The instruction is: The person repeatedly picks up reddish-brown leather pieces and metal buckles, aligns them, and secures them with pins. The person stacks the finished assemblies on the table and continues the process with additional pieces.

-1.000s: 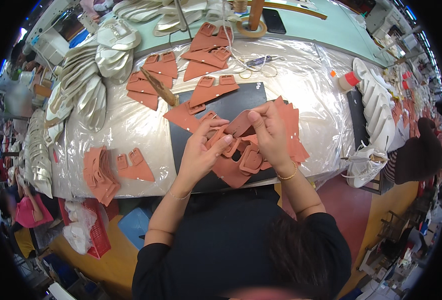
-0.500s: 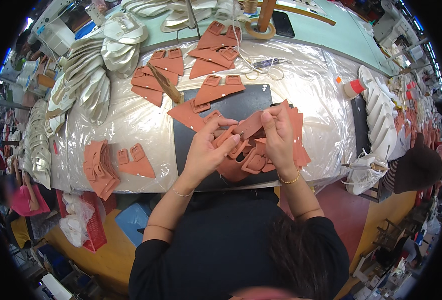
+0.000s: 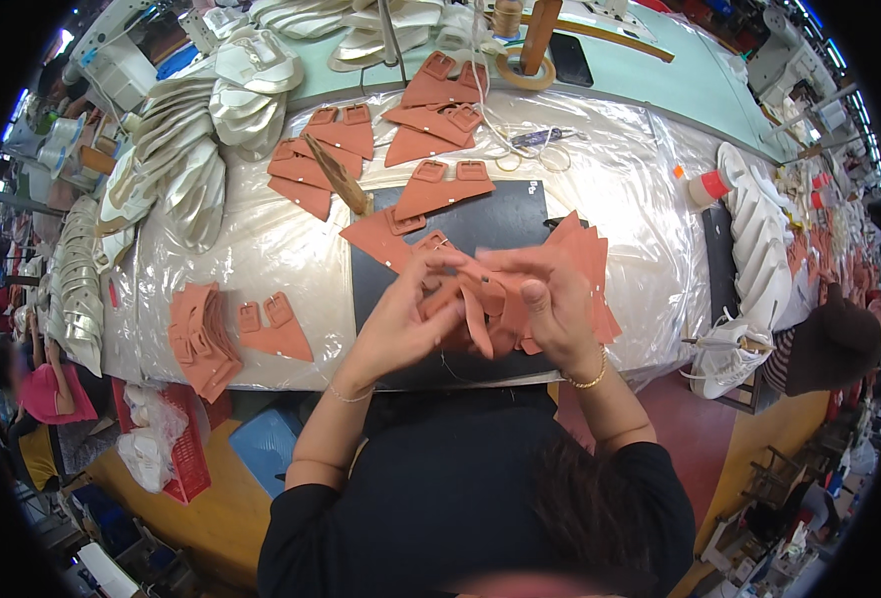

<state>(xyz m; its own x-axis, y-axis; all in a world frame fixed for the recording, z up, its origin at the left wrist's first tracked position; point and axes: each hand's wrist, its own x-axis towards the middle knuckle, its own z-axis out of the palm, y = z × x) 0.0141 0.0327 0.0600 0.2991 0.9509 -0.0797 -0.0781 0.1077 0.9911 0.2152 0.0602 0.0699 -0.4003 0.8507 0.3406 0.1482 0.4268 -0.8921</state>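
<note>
My left hand (image 3: pixel 405 314) is closed on a terracotta buckled shoe piece (image 3: pixel 477 319), above the black mat (image 3: pixel 385 364). A loose strap end hangs from it, and my fingers partly hide its buckle. My right hand (image 3: pixel 558 304) is at the piece's right side, fingers stretched toward the left hand and thumb apart. Its fingertips are close to the strap; whether they touch it is unclear. A fanned stack of terracotta pieces (image 3: pixel 592 261) lies beside my right hand. Another buckled piece (image 3: pixel 378 239) lies just beyond my left hand.
More buckled pieces (image 3: pixel 430 140) lie at the back, with a stack (image 3: pixel 201 339) at the left. A wooden stick (image 3: pixel 336 171) stands by the mat. Thread snips (image 3: pixel 540 138), a tape roll (image 3: pixel 525 72) and a phone (image 3: pixel 572 58) are farther off. White shoe parts (image 3: pixel 176 149) crowd the left.
My right fingers have gone from pinching the strap to stretching out. The strap end, held up to the right before, now hangs down. The view has shifted slightly.
</note>
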